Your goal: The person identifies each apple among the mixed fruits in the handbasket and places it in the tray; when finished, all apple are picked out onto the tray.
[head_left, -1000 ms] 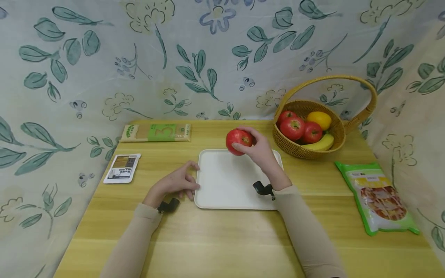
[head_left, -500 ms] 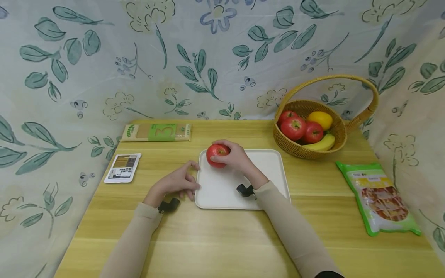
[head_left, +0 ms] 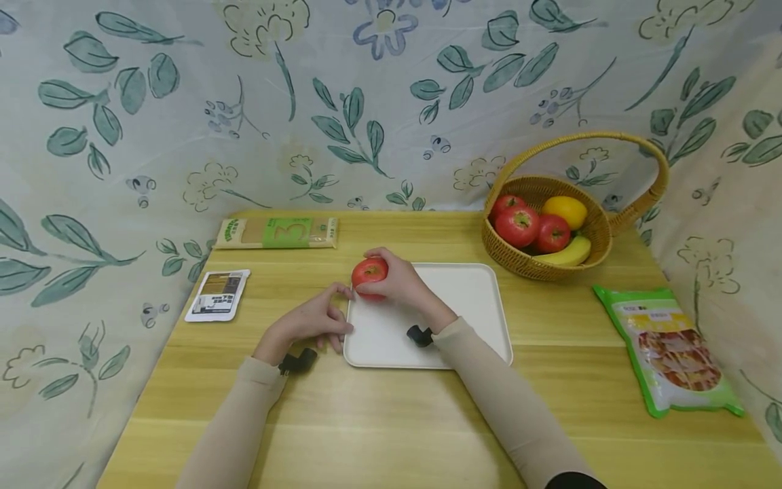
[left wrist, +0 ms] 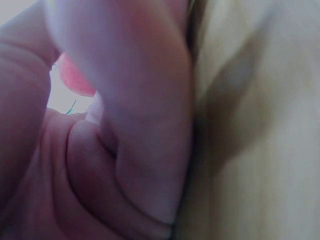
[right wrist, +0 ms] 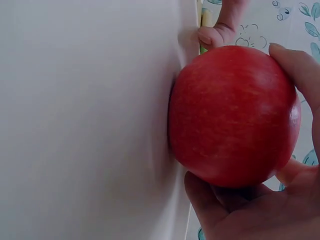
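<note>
My right hand [head_left: 400, 280] grips a red apple [head_left: 369, 273] from its right side, over the far left corner of a white rectangular tray [head_left: 452, 305]. In the right wrist view the apple [right wrist: 232, 115] sits right against the tray surface [right wrist: 90, 120], thumb and fingers on opposite sides of it. My left hand [head_left: 311, 318] rests on the table at the tray's left edge, index fingertip and thumb touching the rim, fingers bent and spread apart. Close to the apple is the left index fingertip [right wrist: 212, 37]. Between the left fingers, the left wrist view shows a bit of the apple [left wrist: 75, 77].
A wicker basket [head_left: 507, 255] with apples, a banana and a yellow fruit stands at the back right. Nearer on that side lies a green-edged food bag [head_left: 678, 356]. To the left are a noodle pack [head_left: 277, 233] and a small white packet [head_left: 217, 296]. A floral curtain backs the table.
My right hand has carried the apple leftward and down, from above the tray's far edge to its far left corner. The left hand has stayed at the rim.
</note>
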`<state>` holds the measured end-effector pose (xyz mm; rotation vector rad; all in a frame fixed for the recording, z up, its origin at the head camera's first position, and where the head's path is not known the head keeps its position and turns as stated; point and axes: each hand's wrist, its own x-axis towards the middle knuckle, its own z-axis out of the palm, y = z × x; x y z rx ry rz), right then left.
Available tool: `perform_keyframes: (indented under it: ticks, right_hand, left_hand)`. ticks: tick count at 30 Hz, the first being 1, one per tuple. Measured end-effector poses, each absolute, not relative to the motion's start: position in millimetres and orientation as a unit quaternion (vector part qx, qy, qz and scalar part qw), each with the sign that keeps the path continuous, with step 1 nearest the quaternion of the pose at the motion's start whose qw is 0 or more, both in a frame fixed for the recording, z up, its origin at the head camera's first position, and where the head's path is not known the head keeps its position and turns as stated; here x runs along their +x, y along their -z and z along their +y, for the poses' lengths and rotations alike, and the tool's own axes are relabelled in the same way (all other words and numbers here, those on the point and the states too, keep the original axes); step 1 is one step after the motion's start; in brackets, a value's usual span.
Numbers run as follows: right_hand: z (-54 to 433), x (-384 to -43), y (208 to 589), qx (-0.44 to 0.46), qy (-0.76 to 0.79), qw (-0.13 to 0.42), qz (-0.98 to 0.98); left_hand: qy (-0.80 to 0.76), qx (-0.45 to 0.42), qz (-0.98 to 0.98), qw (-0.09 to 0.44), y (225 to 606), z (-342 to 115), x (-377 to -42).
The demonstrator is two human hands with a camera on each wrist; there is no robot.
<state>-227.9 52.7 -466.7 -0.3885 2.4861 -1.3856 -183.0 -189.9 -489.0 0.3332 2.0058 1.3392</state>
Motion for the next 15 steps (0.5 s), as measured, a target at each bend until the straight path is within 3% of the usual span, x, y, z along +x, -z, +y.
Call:
perform_keyframes:
  ticks: [15]
  right_hand:
    - [52.3,-227.0,459.7,-0.131,0.472,0.142,0.86]
  left_hand:
    - [-0.513,0.127,0.778,0.34,490.2,-190.7,-183.4]
